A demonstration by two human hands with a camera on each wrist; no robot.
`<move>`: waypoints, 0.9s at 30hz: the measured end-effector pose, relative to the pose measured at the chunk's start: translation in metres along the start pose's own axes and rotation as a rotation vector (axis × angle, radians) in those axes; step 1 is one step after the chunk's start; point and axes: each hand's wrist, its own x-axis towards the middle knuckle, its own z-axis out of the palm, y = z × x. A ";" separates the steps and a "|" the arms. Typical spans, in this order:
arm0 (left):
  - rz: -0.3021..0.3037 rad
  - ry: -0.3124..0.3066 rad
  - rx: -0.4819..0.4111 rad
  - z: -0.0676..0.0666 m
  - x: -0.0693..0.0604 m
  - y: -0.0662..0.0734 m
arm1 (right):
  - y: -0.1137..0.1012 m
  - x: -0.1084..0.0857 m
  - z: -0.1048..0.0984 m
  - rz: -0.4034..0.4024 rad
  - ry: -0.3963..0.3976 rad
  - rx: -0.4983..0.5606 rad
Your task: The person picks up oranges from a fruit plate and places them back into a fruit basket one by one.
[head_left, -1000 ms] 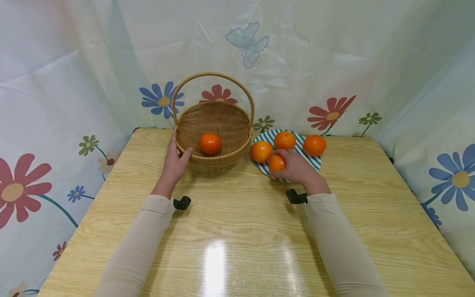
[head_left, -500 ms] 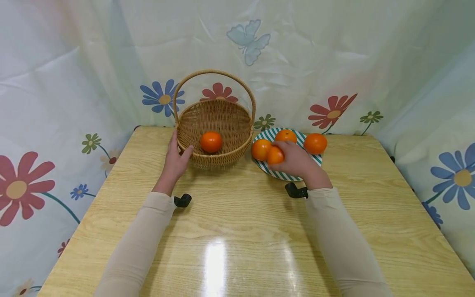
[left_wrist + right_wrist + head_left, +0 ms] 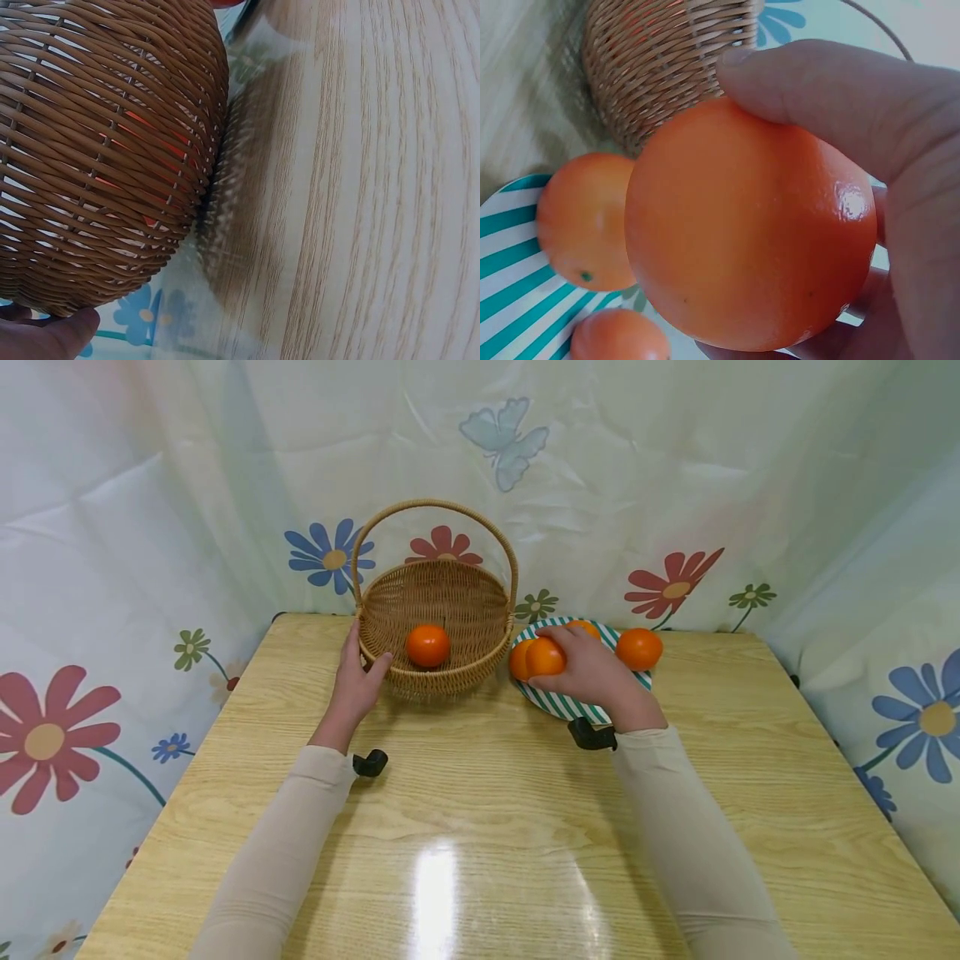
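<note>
A wicker basket [image 3: 450, 681] with a tall arched handle stands at the back of the table, one orange [image 3: 428, 646] inside it. My left hand [image 3: 354, 689] holds the basket's left side, thumb at the front rim; in the left wrist view the thumb [image 3: 71, 330] touches the weave. My right hand [image 3: 596, 672] grips another orange [image 3: 750, 225] between thumb and fingers, raised above the striped plate [image 3: 570, 706]. Behind the held fruit, one orange [image 3: 592, 221] sits on the plate's left. Another orange [image 3: 583, 628] is partly hidden by the hand, and one [image 3: 639, 649] lies at the right rim.
The wooden table [image 3: 480, 810] extends in front of the basket and plate. A flowered curtain [image 3: 600, 485] hangs directly behind them and along both sides. The basket's handle [image 3: 431, 503] arches over its opening. A small gap separates basket and plate.
My right hand has lifted the orange off the plate and shifted it slightly left, so it now overlaps the left orange in the head view. My left hand stays at the basket.
</note>
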 end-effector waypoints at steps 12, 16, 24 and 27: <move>-0.012 -0.005 0.001 0.000 -0.001 0.001 | -0.022 0.006 -0.009 -0.012 0.038 0.049; -0.006 -0.004 0.005 0.000 0.000 0.001 | -0.031 0.008 -0.014 -0.042 0.071 0.049; 0.002 -0.002 0.006 0.001 0.001 -0.001 | -0.044 0.013 -0.018 -0.081 0.109 0.062; 0.003 0.002 0.012 0.002 0.001 -0.001 | -0.047 0.016 -0.017 -0.097 0.109 0.062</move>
